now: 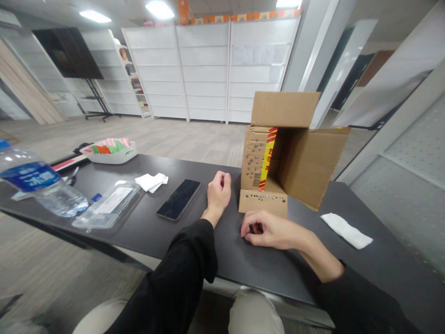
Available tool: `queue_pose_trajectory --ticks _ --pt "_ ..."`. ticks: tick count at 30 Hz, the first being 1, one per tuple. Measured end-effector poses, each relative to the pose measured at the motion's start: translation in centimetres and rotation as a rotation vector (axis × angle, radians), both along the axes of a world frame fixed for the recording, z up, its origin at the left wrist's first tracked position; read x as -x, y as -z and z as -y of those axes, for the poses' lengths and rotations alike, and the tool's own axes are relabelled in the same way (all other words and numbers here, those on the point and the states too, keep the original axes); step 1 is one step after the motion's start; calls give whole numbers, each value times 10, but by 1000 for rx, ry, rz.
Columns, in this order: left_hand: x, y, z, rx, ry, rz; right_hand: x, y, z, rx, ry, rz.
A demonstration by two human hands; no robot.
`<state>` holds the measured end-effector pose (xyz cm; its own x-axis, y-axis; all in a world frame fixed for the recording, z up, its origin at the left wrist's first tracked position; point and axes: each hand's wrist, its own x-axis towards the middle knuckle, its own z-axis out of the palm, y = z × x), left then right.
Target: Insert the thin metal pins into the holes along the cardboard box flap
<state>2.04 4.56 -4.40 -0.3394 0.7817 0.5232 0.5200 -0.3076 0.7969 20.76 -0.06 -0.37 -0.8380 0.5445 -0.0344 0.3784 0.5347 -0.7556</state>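
Note:
My left hand (219, 192) is closed in a fist on the dark table, between the phone and the cardboard box; whatever lies inside it is hidden. Low over the table in front of the box, my right hand (273, 230) has its fingers curled in towards the thumb, and I cannot make out anything between them. The open cardboard box (252, 160) stands on its side with its flaps spread. Small grey round heads and dark holes dot its left side and its lower flap (260, 202). A yellow and red tape strip (267, 160) runs down its edge.
Left of my hands lie a black phone (179, 199), folded white tissues (152, 182), a clear plastic case (109, 206) and a tilted-looking water bottle (38, 178). A white basket (111, 157) of colourful packets sits behind. Another folded tissue (346, 229) lies at the right.

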Motion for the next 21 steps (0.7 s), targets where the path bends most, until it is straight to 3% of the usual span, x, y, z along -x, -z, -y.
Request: queue_pose_trajectory --ticks 8,21 --pt "1 0 0 5 0 -10 1 0 1 -85 -31 74" --pt "0 -2 1 23 -1 -10 0 4 3 -191 17 24"
